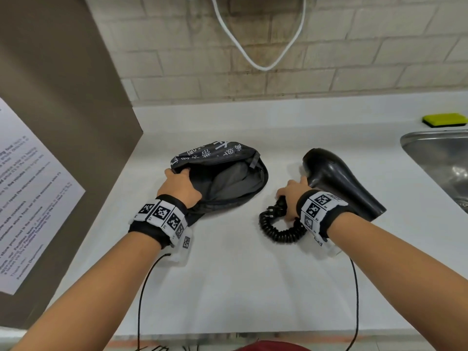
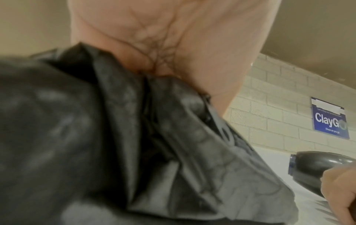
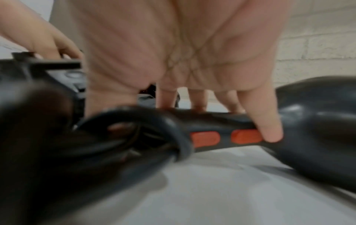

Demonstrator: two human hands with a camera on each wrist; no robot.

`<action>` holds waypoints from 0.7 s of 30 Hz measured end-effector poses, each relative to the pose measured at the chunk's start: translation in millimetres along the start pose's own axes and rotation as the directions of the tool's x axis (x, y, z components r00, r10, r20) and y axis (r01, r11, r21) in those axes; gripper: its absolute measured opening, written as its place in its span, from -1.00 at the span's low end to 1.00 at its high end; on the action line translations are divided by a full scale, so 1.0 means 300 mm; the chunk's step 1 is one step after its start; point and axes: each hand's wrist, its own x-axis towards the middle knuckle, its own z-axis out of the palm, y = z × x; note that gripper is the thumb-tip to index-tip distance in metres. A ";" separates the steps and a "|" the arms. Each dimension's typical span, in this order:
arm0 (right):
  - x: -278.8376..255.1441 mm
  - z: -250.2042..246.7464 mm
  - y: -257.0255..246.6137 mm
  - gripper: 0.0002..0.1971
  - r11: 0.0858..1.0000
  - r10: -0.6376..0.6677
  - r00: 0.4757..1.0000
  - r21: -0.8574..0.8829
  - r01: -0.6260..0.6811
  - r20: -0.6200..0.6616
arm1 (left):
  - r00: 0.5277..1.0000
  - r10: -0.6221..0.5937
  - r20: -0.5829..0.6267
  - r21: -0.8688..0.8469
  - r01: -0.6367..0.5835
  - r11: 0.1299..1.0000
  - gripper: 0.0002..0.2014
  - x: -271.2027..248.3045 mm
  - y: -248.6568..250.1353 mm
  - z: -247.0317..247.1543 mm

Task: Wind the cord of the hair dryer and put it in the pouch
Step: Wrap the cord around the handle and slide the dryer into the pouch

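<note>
At the left, our left hand (image 1: 178, 188) pinches the rim of the dark pouch (image 1: 222, 173), holding its mouth wide open on the white surface (image 1: 228, 274) so the dryer can slide in. To the right, our right hand (image 1: 291, 196) curls around the handle of the black hair dryer (image 1: 339, 181), which lies beside the pouch with its coiled cord (image 1: 278, 229) bunched at the handle end. Only the right wrist view shows two orange buttons (image 3: 227, 137) under our fingers (image 3: 269, 121); the left wrist view adds a blue sign (image 2: 329, 120) on the brick wall.
</note>
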 end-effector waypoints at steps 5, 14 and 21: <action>-0.042 0.006 0.021 -0.42 0.982 -0.169 0.986 -0.085 0.167 -0.015 | 0.997 0.076 0.007 -0.009 -0.076 0.997 -0.30 -0.010 0.028 0.018; -0.101 0.055 -0.026 -0.50 0.999 0.044 0.999 -0.012 -0.044 -0.018 | 0.995 0.094 0.038 0.018 -0.095 0.995 -0.28 -0.031 0.070 0.045; -0.123 0.066 -0.024 -0.37 0.962 0.170 0.984 0.226 -0.155 -0.047 | 0.989 0.130 0.069 0.031 -0.132 0.991 -0.28 -0.052 0.100 0.069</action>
